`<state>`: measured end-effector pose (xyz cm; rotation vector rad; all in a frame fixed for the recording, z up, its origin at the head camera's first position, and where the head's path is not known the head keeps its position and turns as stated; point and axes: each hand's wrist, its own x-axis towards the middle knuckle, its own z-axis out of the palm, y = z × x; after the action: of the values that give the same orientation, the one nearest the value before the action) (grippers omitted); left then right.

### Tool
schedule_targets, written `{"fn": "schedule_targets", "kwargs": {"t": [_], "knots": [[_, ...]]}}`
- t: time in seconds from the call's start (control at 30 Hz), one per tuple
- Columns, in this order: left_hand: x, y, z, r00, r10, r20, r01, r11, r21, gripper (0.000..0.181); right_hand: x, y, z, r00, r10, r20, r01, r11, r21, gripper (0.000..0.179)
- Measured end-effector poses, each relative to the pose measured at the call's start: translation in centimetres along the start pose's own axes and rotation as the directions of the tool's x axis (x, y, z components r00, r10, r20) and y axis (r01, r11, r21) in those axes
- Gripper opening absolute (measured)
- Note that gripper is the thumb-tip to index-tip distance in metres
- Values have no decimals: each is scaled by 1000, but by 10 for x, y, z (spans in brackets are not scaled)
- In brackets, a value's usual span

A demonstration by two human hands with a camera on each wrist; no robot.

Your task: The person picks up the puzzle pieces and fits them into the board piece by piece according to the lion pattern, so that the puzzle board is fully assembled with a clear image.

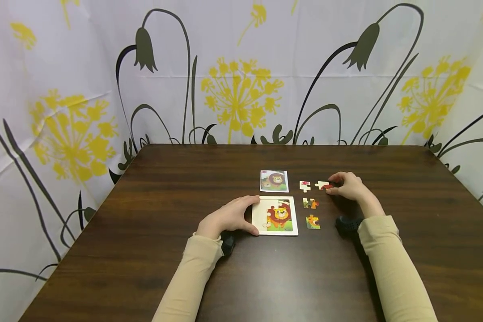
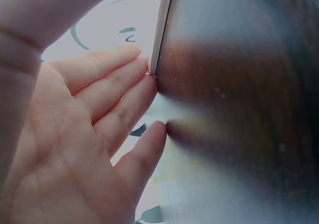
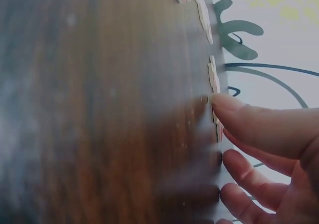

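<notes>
A white-rimmed puzzle tray [image 1: 260, 233] lies on the table, with joined pieces forming a lion in its right part and pale bare board at its left. My left hand [image 1: 227, 217] holds the tray's left side, thumb at the near corner and fingers at the far one. In the left wrist view, fingertips [image 2: 152, 82] meet the tray's edge [image 2: 162, 30]. To the right, my right hand [image 1: 351, 185] pinches a white-and-red puzzle piece [image 1: 322, 184] between thumb and index finger, low over the tabletop. Its thumb lies along the piece [image 3: 214, 77] in the right wrist view.
A lion picture card [image 1: 273, 181] lies behind the tray. Right of these are three loose pieces: a white one with red [image 1: 304, 185], a green-orange one [image 1: 310, 203] and an orange-green one [image 1: 312, 222]. A flowered curtain [image 1: 235, 103] hangs behind the dark wooden table [image 1: 157, 250].
</notes>
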<state>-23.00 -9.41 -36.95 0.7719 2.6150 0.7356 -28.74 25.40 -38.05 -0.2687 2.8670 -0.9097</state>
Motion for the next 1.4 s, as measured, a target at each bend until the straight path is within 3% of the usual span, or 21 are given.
{"fn": "schedule_targets", "kwargs": {"t": [0.33, 0.57, 1.03, 1.23, 1.4], "knots": [[-4, -2, 13, 1000, -8, 25, 9, 1000, -29, 89, -9, 7, 14, 1000, 23, -15, -23, 999, 22, 32], [-4, -4, 9, 1000, 4, -7, -4, 1000, -18, 89, -4, 1, 15, 999, 14, -44, -12, 998, 55, 32], [0, -5, 5, 1000, 2, -5, -2, 1000, -13, 89, 0, -7, 15, 997, 7, -79, 6, 987, 163, 29], [3, -10, 5, 999, 50, -10, -50, 999, -11, 90, 1, -6, 12, 997, -32, -70, 42, 988, 150, 24], [2, -3, 2, 1000, 13, 3, -12, 1000, -12, 89, 2, -6, 11, 994, -36, -100, 51, 986, 158, 14]]}}
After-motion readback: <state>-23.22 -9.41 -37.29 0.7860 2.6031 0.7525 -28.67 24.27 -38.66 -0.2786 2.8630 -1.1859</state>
